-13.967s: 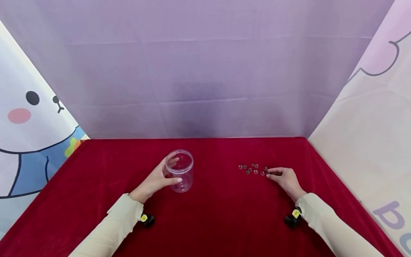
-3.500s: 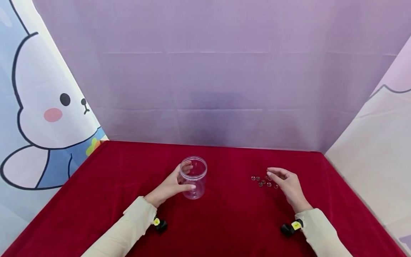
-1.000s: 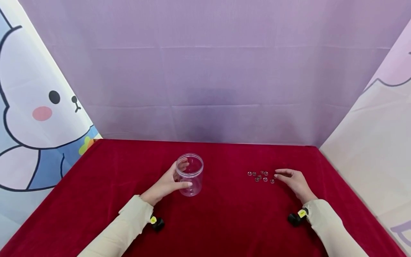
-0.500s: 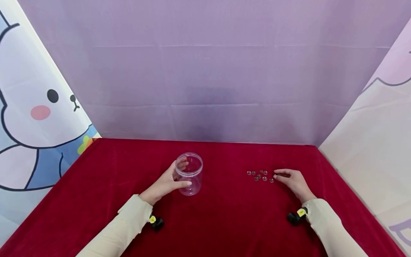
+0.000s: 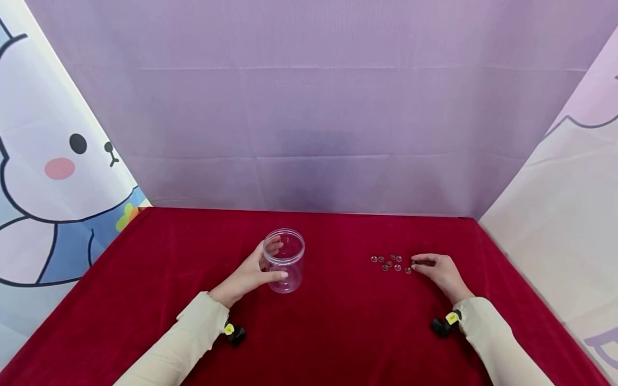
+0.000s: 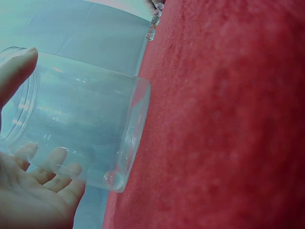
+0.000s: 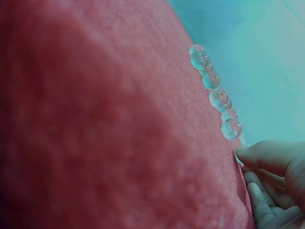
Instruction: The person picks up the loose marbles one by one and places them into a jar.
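In the head view my left hand (image 5: 252, 272) grips a clear, open-topped jar (image 5: 286, 276), thumb in front and fingers behind. The jar stands upright on the red cloth. One clear marble (image 6: 113, 179) shows at its bottom in the left wrist view. My right hand (image 5: 441, 273) is at the right end of a loose cluster of clear marbles (image 5: 397, 267), thumb and fingertips pinching a marble low at the cloth. That marble is mostly covered by the fingers. The right wrist view shows the other marbles (image 7: 219, 98) in a row beyond the thumb.
Red cloth (image 5: 328, 332) covers the table, with a stretch of it between jar and marbles. A lilac curtain (image 5: 309, 107) hangs behind the back edge. Printed cloth panels (image 5: 555, 214) stand at both sides. Each wrist wears a small black camera (image 5: 236, 336).
Since 3.5 seconds ago my right hand has moved from above the marbles to their right end and lowered. It barely moves over the last second. The left hand keeps the jar in place.
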The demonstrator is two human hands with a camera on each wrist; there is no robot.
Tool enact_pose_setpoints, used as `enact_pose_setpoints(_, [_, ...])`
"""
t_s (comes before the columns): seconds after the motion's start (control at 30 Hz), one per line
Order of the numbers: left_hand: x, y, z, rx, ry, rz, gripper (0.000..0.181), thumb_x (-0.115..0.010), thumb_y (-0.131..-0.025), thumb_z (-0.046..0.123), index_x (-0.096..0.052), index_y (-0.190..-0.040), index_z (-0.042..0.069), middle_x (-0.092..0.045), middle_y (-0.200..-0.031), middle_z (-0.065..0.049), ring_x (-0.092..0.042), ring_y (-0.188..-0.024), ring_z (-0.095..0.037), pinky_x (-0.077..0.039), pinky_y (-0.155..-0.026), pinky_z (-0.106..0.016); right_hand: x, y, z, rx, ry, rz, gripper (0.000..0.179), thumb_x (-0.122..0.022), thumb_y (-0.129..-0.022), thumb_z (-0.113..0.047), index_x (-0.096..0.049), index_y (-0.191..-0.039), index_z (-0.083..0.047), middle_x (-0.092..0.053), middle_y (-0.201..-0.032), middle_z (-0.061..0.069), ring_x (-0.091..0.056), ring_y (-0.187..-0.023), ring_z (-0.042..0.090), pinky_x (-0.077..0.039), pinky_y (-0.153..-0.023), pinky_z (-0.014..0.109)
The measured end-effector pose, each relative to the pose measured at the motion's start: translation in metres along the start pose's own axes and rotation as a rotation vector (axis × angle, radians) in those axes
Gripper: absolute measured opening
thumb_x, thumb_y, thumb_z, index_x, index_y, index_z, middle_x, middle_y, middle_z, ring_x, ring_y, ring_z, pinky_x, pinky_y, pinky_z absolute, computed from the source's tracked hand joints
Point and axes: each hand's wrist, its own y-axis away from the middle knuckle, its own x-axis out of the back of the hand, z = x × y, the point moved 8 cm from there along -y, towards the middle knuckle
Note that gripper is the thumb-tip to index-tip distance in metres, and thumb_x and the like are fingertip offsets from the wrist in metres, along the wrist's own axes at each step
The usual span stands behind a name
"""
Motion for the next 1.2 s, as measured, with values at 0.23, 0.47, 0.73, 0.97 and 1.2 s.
enact_pose_setpoints(0.23, [0.0001, 0.0002, -0.0003, 0.006, -0.002, 0.001, 0.087, -0.075, -0.081, 0.02, -0.019, -0.148, 0.019, -0.027, -0.151, -0.014, -0.025, -0.139, -0.036, -0.024, -0.109, -0.057, 0.0004, -0.0009, -0.0011, 0.027, 0.037, 0.017, 0.03, -0.068, -0.087, -0.018, -0.068, -0.111, -0.002, -0.065, -0.113, 0.017, -0.052, -0.108, 0.03, -0.045, -0.076, 0.025])
enact_pose_setpoints(0.47, [-0.0002, 0.0003, -0.0001, 0.004, -0.002, 0.001, 0.088, -0.075, -0.08, 0.021, -0.019, -0.148, 0.02, -0.027, -0.151, -0.014, -0.026, -0.138, -0.036, -0.023, -0.109, -0.057, 0.0007, -0.0008, -0.0019, 0.038, 0.055, 0.028, 0.027, -0.069, -0.086, -0.017, -0.069, -0.109, -0.002, -0.065, -0.113, 0.017, -0.053, -0.108, 0.031, -0.045, -0.077, 0.027])
enact_pose_setpoints(0.73, [0.0001, -0.0005, -0.0022, 0.001, -0.007, -0.005, 0.088, -0.075, -0.081, 0.021, -0.018, -0.148, 0.018, -0.027, -0.151, -0.014, -0.025, -0.139, -0.037, -0.023, -0.109, -0.057, 0.0008, -0.0007, -0.0035, 0.046, 0.075, 0.037, 0.026, -0.068, -0.086, -0.016, -0.069, -0.109, -0.003, -0.065, -0.113, 0.018, -0.054, -0.108, 0.032, -0.045, -0.079, 0.03])
enact_pose_setpoints(0.97, [0.0004, -0.0008, -0.0008, 0.01, 0.004, 0.007, 0.087, -0.075, -0.08, 0.019, -0.019, -0.147, 0.02, -0.028, -0.151, -0.012, -0.025, -0.139, -0.034, -0.023, -0.109, -0.056, 0.0009, -0.0001, -0.0049, 0.036, 0.079, 0.04, 0.026, -0.068, -0.087, -0.017, -0.07, -0.109, -0.002, -0.065, -0.112, 0.018, -0.054, -0.106, 0.032, -0.045, -0.077, 0.03])
enact_pose_setpoints(1.2, [0.0001, -0.0006, -0.0002, 0.005, -0.001, 0.006, 0.087, -0.075, -0.081, 0.019, -0.019, -0.147, 0.02, -0.027, -0.151, -0.012, -0.025, -0.139, -0.034, -0.026, -0.109, -0.055, 0.0009, 0.0013, -0.0078, 0.028, 0.087, 0.062, 0.027, -0.069, -0.086, -0.018, -0.07, -0.107, -0.001, -0.066, -0.109, 0.018, -0.054, -0.104, 0.031, -0.044, -0.075, 0.027])
